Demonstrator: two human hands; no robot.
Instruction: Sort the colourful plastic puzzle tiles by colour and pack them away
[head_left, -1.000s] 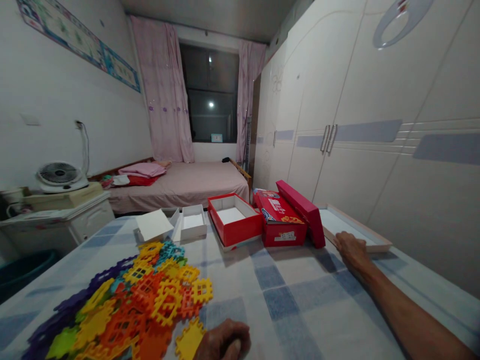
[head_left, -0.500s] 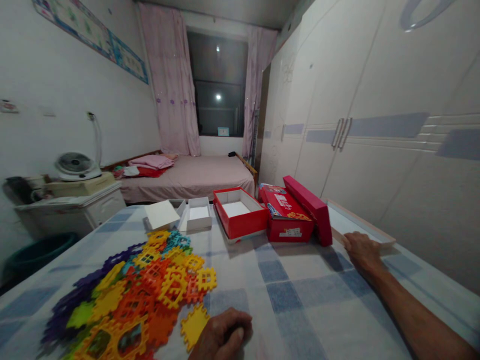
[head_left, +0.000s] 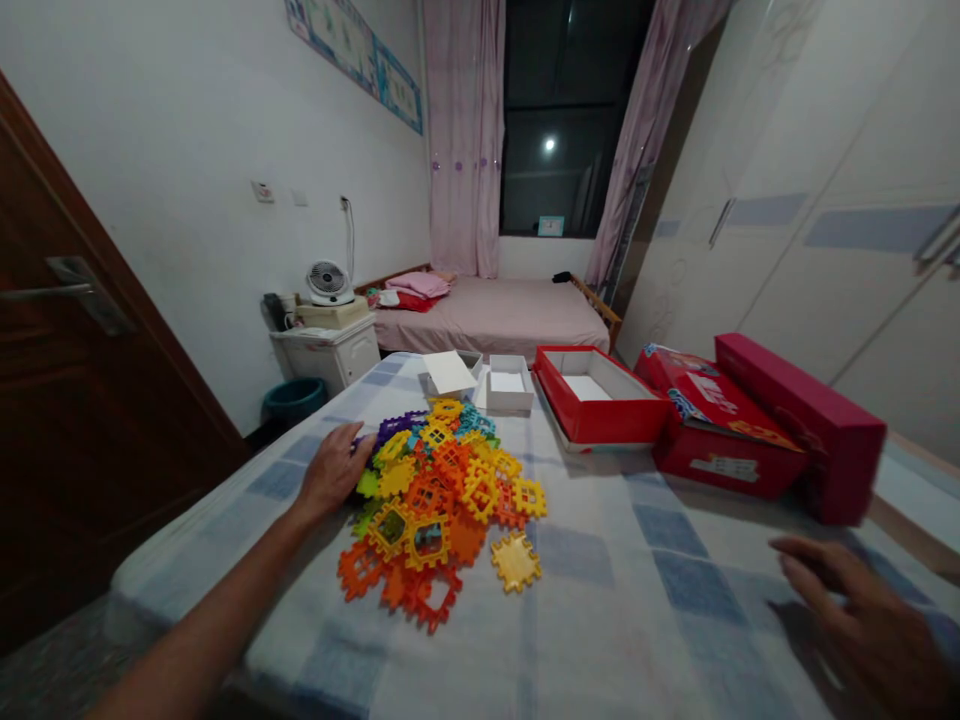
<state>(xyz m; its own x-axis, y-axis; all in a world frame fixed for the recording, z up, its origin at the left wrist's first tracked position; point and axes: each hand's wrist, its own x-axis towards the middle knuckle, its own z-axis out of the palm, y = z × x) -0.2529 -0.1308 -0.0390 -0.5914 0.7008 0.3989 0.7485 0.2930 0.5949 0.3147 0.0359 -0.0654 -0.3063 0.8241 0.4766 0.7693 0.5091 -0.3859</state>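
Note:
A heap of plastic interlocking pieces (head_left: 427, 490) in yellow, orange, green, blue and purple lies on the checked tablecloth. At the heap's far left edge, my left hand (head_left: 337, 467) touches the purple pieces (head_left: 396, 427) with slightly bent, parted fingers; its fingertips are partly hidden. One yellow square piece (head_left: 516, 561) lies apart, to the right of the heap. My right hand (head_left: 862, 610), a little blurred, hovers over the cloth at the lower right, fingers stretched out and holding nothing. Nearest to it are a red printed box (head_left: 724, 440) and a long dark-red box (head_left: 810, 425).
An open red box (head_left: 607, 415) stands at the table's back, beside a small white tray (head_left: 510, 390) and a white lid (head_left: 448, 373). Beyond are a bed (head_left: 517, 310), a cabinet with a fan (head_left: 328, 283) and a green bin (head_left: 294, 400). Wardrobes line the right.
The view has turned left. My left hand has gone from the cloth right of the heap to its left edge. My right hand has left the pale board at the table's right edge.

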